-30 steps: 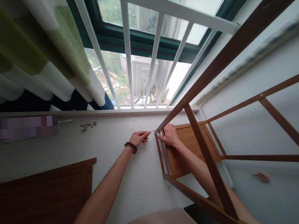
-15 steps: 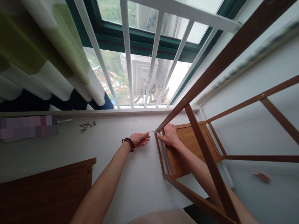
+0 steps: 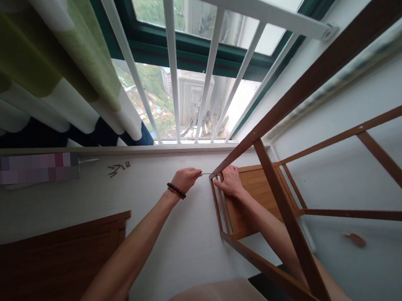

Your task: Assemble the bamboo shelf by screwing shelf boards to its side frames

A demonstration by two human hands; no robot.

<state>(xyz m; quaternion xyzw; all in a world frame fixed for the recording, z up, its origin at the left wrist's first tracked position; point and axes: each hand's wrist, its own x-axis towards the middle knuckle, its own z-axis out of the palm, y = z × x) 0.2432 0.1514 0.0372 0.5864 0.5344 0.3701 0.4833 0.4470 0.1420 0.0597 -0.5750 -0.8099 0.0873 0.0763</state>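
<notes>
My left hand (image 3: 186,178), with a bead bracelet on the wrist, is closed on a thin metal tool (image 3: 206,173) whose tip meets the corner of a brown wooden frame (image 3: 274,113). My right hand (image 3: 228,181) grips that same corner of the frame, fingers wrapped over the top rail. The frame lies on its side on the white floor, its long rails running toward the upper right. A wooden shelf panel (image 3: 255,197) sits inside the frame just beyond my right hand.
A few dark screws (image 3: 118,168) lie on the floor near the window sill. A dark wooden panel (image 3: 54,266) lies at the lower left. White window bars (image 3: 172,65) and a green-and-white curtain (image 3: 54,73) stand ahead. A small brown piece (image 3: 354,238) lies at right.
My left hand has turned at the wrist and lifted slightly while keeping the thin tool at the frame corner. My right hand has stayed on the corner.
</notes>
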